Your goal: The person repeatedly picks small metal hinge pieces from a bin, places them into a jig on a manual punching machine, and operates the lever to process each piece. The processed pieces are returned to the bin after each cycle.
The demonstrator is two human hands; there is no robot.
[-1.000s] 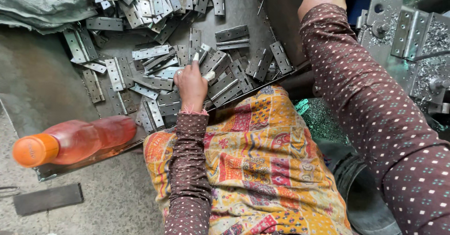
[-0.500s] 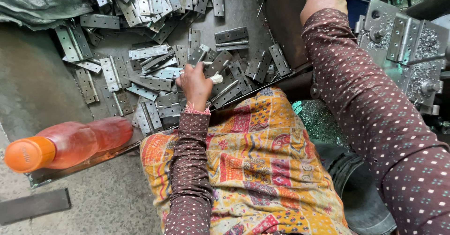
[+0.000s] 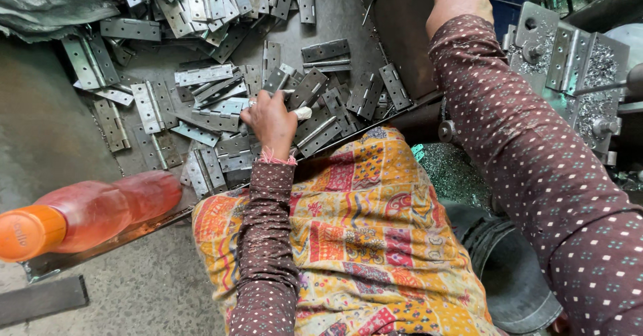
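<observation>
My left hand (image 3: 271, 121) has slid a little to the right across the pile since half a second ago — fingers now curled down around one steel hinge (image 3: 284, 81) at my fingertips, pinching its folded leaves. My right hand (image 3: 459, 1) hasn't budged, closed over something at the dark machine edge (image 3: 402, 21) up ahead; what it grips I cannot tell. The hinge looks stiff and flat, fairly light singly, probably slick with sharp stamped edges — best taken across the knuckle barrel, not the leaf corners. More hinges lie scattered around the left hand. The orange-capped bottle (image 3: 80, 215) lies well left of my wrist.
</observation>
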